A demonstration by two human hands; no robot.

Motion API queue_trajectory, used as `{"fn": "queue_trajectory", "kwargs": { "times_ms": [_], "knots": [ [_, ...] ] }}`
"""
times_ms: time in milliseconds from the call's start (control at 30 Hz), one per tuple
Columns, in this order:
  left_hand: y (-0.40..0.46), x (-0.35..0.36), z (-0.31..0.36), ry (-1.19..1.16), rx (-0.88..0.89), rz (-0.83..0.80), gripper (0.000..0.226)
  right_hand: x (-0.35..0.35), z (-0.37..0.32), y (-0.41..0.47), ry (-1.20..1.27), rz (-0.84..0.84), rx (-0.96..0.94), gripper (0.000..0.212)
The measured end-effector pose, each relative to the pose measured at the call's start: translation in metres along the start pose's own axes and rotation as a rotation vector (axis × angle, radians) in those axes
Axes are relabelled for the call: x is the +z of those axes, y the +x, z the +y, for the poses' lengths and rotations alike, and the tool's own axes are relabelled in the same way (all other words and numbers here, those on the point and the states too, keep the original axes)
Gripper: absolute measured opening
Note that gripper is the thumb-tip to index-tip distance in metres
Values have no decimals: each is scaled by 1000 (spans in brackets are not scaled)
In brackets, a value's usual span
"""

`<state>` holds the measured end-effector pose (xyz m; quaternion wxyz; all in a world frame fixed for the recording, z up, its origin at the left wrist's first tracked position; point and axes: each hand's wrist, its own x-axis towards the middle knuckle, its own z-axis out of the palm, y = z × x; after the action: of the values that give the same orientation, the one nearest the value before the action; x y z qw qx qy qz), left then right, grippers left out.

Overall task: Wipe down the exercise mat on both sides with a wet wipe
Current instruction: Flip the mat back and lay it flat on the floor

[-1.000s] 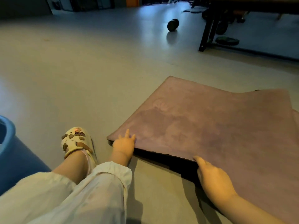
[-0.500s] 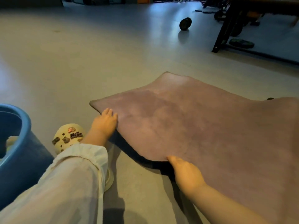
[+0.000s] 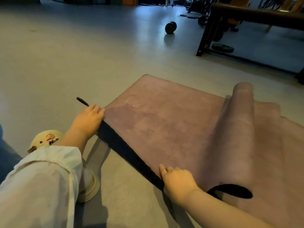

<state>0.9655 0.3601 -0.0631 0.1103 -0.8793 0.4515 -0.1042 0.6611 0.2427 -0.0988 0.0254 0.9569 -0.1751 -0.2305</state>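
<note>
A mauve exercise mat [image 3: 172, 122] with a black underside lies on the grey floor, its near edge lifted and showing a black strip. A raised fold [image 3: 236, 129] runs across the mat on the right. My left hand [image 3: 88, 120] grips the mat's near left corner, fingers on top. My right hand [image 3: 178, 182] grips the near edge further right, thumb on the upper face. No wet wipe is in view.
My bent knee in pale trousers and a cream clog [image 3: 47, 140] sit at lower left. A blue tub edge [image 3: 5, 155] shows at far left. A black dumbbell [image 3: 171, 27] lies ahead; a black bench frame [image 3: 205, 38] and weight plate [image 3: 222, 47] stand at right.
Both hands have pulled the near edge up and toward me, turning its black underside into view. A raised fold has formed across the mat on the right.
</note>
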Motion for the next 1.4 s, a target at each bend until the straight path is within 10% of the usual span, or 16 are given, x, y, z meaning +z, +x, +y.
{"fn": "queue_trajectory", "kwargs": {
  "times_ms": [267,733,1400],
  "knots": [
    [-15,5,-7,45,-93,-577,50,-6,-2,10,231,-42,-1,51],
    [-2,-201,235,-480,585,-166,68,-97,154,-155,-56,187,150,45],
    [-116,-398,361,178,733,-83,58,-40,264,-299,284,590,255,51]
  ]
}}
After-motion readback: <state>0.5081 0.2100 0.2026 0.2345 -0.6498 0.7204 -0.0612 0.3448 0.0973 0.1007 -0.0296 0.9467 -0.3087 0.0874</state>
